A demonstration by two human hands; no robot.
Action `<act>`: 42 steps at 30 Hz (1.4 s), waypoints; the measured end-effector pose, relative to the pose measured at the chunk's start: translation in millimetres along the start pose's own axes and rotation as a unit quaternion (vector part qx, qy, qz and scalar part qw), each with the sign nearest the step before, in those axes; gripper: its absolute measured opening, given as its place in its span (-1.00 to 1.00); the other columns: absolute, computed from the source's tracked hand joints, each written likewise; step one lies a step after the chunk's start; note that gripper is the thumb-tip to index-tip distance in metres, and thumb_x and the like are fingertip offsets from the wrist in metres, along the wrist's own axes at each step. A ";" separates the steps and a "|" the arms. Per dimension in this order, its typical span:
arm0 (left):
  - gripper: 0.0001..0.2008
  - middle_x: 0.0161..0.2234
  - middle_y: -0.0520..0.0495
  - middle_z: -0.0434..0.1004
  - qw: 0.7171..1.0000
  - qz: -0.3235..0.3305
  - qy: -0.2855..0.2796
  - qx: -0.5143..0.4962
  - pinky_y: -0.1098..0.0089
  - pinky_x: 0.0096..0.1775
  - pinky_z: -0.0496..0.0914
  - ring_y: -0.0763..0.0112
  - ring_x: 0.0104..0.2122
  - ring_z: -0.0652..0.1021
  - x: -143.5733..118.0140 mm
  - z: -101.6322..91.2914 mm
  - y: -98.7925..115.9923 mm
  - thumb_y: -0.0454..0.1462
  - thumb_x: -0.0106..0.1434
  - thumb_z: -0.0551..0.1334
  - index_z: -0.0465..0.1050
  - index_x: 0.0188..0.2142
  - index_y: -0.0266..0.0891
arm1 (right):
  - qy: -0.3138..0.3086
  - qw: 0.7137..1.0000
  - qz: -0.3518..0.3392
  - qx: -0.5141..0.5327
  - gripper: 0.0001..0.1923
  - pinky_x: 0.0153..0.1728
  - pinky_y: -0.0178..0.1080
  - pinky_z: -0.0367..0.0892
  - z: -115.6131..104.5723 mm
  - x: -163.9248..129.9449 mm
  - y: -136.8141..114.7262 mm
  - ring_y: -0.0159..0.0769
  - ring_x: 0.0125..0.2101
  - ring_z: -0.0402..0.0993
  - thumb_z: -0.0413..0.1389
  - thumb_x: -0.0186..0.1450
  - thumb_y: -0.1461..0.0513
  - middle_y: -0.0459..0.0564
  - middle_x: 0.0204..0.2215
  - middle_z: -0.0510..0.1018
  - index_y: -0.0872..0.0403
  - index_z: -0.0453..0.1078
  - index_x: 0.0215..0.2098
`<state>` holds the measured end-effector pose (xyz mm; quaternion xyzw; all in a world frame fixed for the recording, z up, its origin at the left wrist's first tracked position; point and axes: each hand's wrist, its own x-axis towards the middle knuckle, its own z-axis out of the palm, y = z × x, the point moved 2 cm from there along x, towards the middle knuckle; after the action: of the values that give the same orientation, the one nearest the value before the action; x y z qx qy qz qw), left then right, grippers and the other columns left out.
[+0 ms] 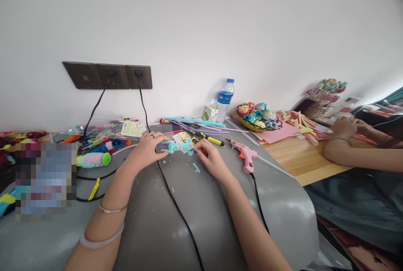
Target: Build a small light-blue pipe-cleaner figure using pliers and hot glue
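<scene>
My left hand (146, 151) is closed round one end of a small fuzzy pipe-cleaner figure (178, 147) in light blue and purple, held sideways above the grey table. At its other end, my right hand (210, 156) pinches with thumb and finger on the light blue tip; whether a small piece sits between those fingertips is too fine to see. Below lies a short light blue pipe-cleaner scrap (196, 167). Beside my right hand rests a pink hot glue gun (247, 156). Yellow-and-black pliers (210, 139) lie just behind my hands.
Purple and blue pipe cleaners (201, 124) lie behind the hands, near a water bottle (224, 101) and small carton (210, 113). A flower basket (260, 119) stands right. A black cord (176, 206) crosses the grey table (145, 229). Another person's hands (346, 127) work far right.
</scene>
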<state>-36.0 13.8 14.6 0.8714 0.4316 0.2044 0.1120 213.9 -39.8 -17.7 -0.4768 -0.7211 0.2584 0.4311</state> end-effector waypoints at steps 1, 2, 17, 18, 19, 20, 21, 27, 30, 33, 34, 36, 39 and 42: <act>-0.64 0.13 -0.11 0.50 1.000 0.000 -0.002 -0.001 0.01 0.15 0.29 0.01 0.14 0.44 -0.1 0.1 0.2 -0.19 0.20 0.30 0.48 0.01 -0.07 | -0.003 1.000 -0.004 -0.004 -0.90 -0.40 -0.27 0.17 0.4 -0.3 0.4 -0.30 -0.38 0.27 -0.01 0.37 0.28 -0.05 -0.32 0.34 0.03 0.32 -0.27; -0.64 0.13 -0.11 0.50 1.000 -0.001 -0.003 -0.002 0.01 0.15 0.29 0.01 0.14 0.44 -0.1 0.1 0.3 -0.19 0.21 0.29 0.48 0.01 -0.07 | -0.006 1.000 -0.008 -0.009 -0.91 -0.40 -0.27 0.17 0.6 -0.4 0.6 -0.29 -0.38 0.27 -0.01 0.37 0.29 -0.05 -0.32 0.34 0.02 0.32 -0.27; -0.63 0.08 -0.11 0.54 0.999 0.028 0.025 0.004 0.03 0.14 0.31 0.02 0.11 0.47 -0.6 2.2 -2.2 -0.17 0.19 0.29 0.50 0.01 -0.07 | -0.005 0.999 -0.019 -0.040 -0.91 -0.40 -0.28 0.19 2.0 1.3 -1.2 -0.32 -0.41 0.27 0.03 0.34 0.33 -0.05 -0.32 0.37 0.04 0.34 -0.30; -0.63 0.07 -0.11 0.54 0.999 0.029 0.026 0.003 0.04 0.14 0.32 0.02 0.11 0.47 -0.6 2.0 -1.8 -0.17 0.19 0.29 0.50 0.01 -0.07 | -0.004 0.999 -0.019 -0.041 -0.90 -0.40 -0.28 0.19 2.0 1.5 -2.0 -0.32 -0.41 0.27 0.04 0.34 0.33 -0.05 -0.33 0.37 0.04 0.34 -0.31; -0.64 0.08 -0.11 0.54 0.999 0.028 0.024 0.002 0.03 0.14 0.32 0.03 0.11 0.47 -0.6 1.8 -1.3 -0.17 0.19 0.29 0.50 0.00 -0.07 | -0.003 0.999 -0.019 -0.042 -0.90 -0.40 -0.28 0.19 2.0 1.7 -2.7 -0.32 -0.42 0.27 0.04 0.34 0.33 -0.05 -0.33 0.37 0.04 0.34 -0.32; -0.64 0.08 -0.11 0.53 0.999 0.027 0.022 0.001 0.03 0.14 0.31 0.03 0.11 0.47 -0.6 1.6 -0.8 -0.17 0.19 0.29 0.50 0.00 -0.07 | -0.004 0.999 -0.019 -0.045 -0.90 -0.40 -0.27 0.19 2.0 1.8 -3.4 -0.32 -0.41 0.27 0.04 0.34 0.33 -0.06 -0.34 0.37 0.04 0.33 -0.33; -0.64 0.08 -0.11 0.53 0.999 0.026 0.020 0.001 0.02 0.15 0.31 0.02 0.10 0.47 -0.7 1.5 -0.2 -0.16 0.19 0.29 0.50 0.00 -0.07 | -0.005 0.999 -0.019 -0.047 -0.90 -0.39 -0.27 0.20 2.1 1.9 -3.9 -0.32 -0.41 0.27 0.03 0.34 0.33 -0.06 -0.34 0.37 0.04 0.33 -0.33; -0.65 0.08 -0.11 0.54 0.999 0.024 0.022 -0.003 0.02 0.16 0.30 0.02 0.11 0.47 -0.9 0.2 1.6 -0.16 0.19 0.29 0.50 -0.01 -0.07 | -0.005 0.998 -0.018 -0.053 -0.90 -0.39 -0.26 0.22 2.0 1.9 -3.9 -0.31 -0.41 0.28 0.03 0.34 0.30 -0.04 -0.34 0.38 0.04 0.35 -0.33; -0.64 0.09 -0.12 0.54 1.000 0.020 0.016 0.000 0.03 0.17 0.29 0.02 0.13 0.46 -0.9 -0.4 2.0 -0.17 0.19 0.29 0.49 0.00 -0.08 | -0.002 0.999 -0.017 -0.050 -0.90 -0.39 -0.27 0.22 1.9 2.2 -3.3 -0.31 -0.42 0.28 0.04 0.34 0.29 -0.05 -0.35 0.38 0.03 0.35 -0.34; -0.64 0.09 -0.13 0.53 1.000 0.021 0.011 0.002 0.02 0.16 0.28 0.02 0.14 0.45 -1.0 -0.6 2.1 -0.17 0.20 0.29 0.48 0.01 -0.09 | 0.007 0.999 -0.009 -0.032 -0.92 -0.40 -0.26 0.21 1.7 2.3 -1.9 -0.31 -0.43 0.28 0.06 0.32 0.27 -0.05 -0.36 0.39 0.03 0.37 -0.34; -0.64 0.09 -0.13 0.53 1.000 0.022 0.012 0.001 0.02 0.16 0.29 0.02 0.13 0.45 -1.0 -0.6 2.0 -0.17 0.20 0.29 0.49 0.01 -0.09 | 0.015 1.000 0.001 -0.017 -0.93 -0.40 -0.26 0.21 1.6 2.2 -0.7 -0.31 -0.43 0.29 0.07 0.32 0.25 -0.06 -0.37 0.39 0.03 0.38 -0.33; -0.65 0.08 -0.12 0.53 1.000 0.022 0.015 -0.002 0.02 0.16 0.29 0.02 0.13 0.45 -1.0 -0.4 1.5 -0.17 0.20 0.28 0.49 0.00 -0.08 | 0.043 0.998 0.026 0.027 -0.92 -0.40 -0.26 0.22 1.0 1.6 2.8 -0.30 -0.44 0.29 0.08 0.33 0.19 -0.07 -0.40 0.39 0.03 0.37 -0.29; -0.65 0.08 -0.11 0.53 1.000 0.016 0.009 -0.007 0.02 0.16 0.29 0.01 0.14 0.44 -0.8 -0.2 0.5 -0.17 0.20 0.29 0.50 0.00 -0.07 | 0.101 0.987 0.061 0.105 -0.79 -0.41 -0.26 0.23 -0.1 -0.1 10.3 -0.32 -0.46 0.29 0.08 0.34 0.05 -0.10 -0.43 0.38 0.02 0.32 -0.29; -0.65 0.10 -0.11 0.53 1.000 0.007 -0.007 -0.007 0.00 0.16 0.28 0.01 0.15 0.44 -0.5 0.1 -0.1 -0.17 0.20 0.29 0.50 0.00 -0.07 | 0.150 0.974 0.085 0.145 -0.66 -0.45 -0.27 0.23 -1.0 -2.7 18.1 -0.34 -0.52 0.25 0.10 0.31 -0.08 -0.13 -0.49 0.34 0.01 0.28 -0.33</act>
<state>-36.3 13.5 14.4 0.8751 0.4233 0.2017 0.1195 223.6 -34.9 -32.4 -0.5023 -0.5595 0.3218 0.5754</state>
